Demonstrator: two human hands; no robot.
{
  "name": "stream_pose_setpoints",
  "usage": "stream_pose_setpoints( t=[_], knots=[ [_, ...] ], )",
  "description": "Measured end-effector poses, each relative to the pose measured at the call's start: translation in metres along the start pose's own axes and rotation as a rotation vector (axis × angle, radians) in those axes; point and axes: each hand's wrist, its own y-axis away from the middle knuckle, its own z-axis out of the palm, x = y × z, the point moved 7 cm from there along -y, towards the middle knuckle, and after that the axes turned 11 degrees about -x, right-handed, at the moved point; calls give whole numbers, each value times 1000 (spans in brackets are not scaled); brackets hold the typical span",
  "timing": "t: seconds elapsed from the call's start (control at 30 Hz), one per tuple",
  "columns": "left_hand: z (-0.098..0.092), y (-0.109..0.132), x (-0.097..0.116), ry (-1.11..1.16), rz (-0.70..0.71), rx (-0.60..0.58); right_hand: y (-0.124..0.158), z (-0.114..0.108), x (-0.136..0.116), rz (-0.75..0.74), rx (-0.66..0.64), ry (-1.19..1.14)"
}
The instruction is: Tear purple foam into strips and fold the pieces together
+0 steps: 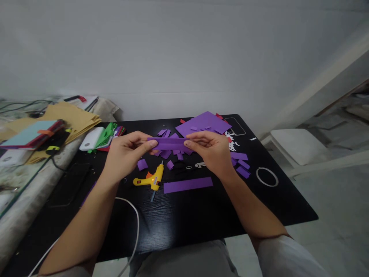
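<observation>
Between my two hands a folded purple paper strip (170, 144) is stretched level above the black table. My left hand (128, 152) pinches its left end between thumb and fingers. At the other end, my right hand (211, 150) grips it the same way. A lengthwise crease runs along the strip. Below it lies a flat purple strip (188, 185) on the table. A yellow glue gun (151, 178) rests on its side to the left of that strip. Small purple pieces (165, 154) are scattered behind and beneath my hands.
A purple sheet (201, 122) lies at the back, with white scraps (232, 142) beside it. Metal-tipped pliers or scissors (198, 165) are partly hidden by my right hand. A clear ring (267, 177) is at right. A white cable (137, 219) crosses the front left; a phone-like black slab (69, 184) lies left.
</observation>
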Motion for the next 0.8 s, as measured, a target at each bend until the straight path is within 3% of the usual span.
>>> stream_pose_setpoints(
  t=[0.53, 0.8],
  knots=[
    [6, -4, -8, -61, 10, -12, -3, -2, 7, 69, -8, -1],
    [13, -6, -13, 93, -69, -34, -1, -1, 5, 66, 28, 30]
  ],
)
